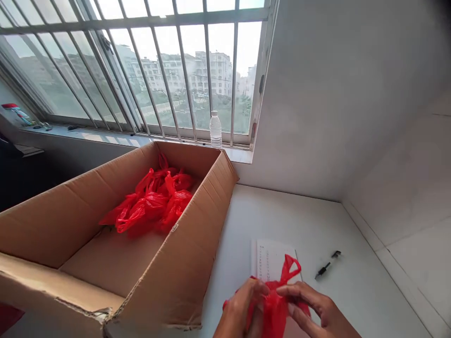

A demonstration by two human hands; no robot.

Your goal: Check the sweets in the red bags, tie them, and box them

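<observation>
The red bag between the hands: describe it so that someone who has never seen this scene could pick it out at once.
Start with the large cardboard box and move right onto the white table. Low in the picture, the left hand and right hand hold the red bag. Unlike the bags heaped inside the box, this one is in hand.

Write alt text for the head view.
The left hand and right hand hold a red plastic bag over paper on a white table, near a pen; an open cardboard box at left holds more red bags.
</observation>
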